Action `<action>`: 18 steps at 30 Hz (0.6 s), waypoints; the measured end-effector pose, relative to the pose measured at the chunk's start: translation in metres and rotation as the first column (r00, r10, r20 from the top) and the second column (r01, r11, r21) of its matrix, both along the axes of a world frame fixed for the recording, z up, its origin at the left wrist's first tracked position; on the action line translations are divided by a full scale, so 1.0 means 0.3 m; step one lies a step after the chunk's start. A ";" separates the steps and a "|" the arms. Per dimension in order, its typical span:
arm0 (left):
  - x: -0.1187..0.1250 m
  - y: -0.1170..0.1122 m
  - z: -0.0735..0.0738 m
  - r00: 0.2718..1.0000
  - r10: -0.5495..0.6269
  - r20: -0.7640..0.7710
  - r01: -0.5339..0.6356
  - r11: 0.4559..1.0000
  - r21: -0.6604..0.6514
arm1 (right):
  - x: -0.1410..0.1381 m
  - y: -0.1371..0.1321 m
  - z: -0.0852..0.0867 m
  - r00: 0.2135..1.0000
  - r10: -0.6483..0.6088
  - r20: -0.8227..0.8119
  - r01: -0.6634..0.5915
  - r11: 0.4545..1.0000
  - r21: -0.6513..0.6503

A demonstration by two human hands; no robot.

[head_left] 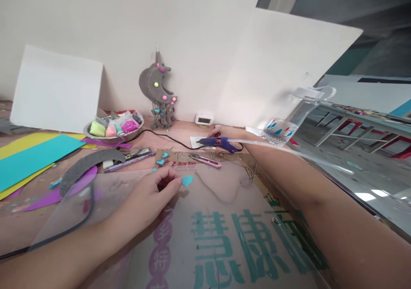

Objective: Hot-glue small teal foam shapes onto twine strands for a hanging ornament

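Observation:
My left hand is closed, thumb and fingertips pinched at the edge of a small turquoise heart cutout, over a translucent plastic sheet. My right hand reaches to the back of the table with curled fingers against a blue hot glue gun, which partly hides them. The gun's nozzle lies over a white pad, and a long clear glue stick sticks out behind it across my right forearm. More turquoise hearts lie on a brown card beside a pink utility knife.
A grey moon ornament with coloured balls leans on the wall near a small digital clock. Left are a bowl of clay packs, foam sheets and a grey curved strip. A clear plastic jug stands right; a black cord crosses the back.

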State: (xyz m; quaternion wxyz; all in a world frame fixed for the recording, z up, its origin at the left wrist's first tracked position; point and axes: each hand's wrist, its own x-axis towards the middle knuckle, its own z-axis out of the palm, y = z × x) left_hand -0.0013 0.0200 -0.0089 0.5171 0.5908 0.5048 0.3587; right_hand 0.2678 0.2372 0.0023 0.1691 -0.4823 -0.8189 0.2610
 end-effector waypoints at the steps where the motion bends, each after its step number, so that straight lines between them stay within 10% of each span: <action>1: -0.001 0.000 0.000 1.000 0.001 0.000 -0.001 1.000 -0.005 | -0.003 0.009 0.002 0.999 0.029 0.015 -0.028 0.999 -0.037; 18: 0.001 0.004 0.000 1.000 0.003 -0.014 -0.003 1.000 0.005 | -0.013 -0.005 -0.001 0.999 0.026 0.020 -0.025 0.998 -0.057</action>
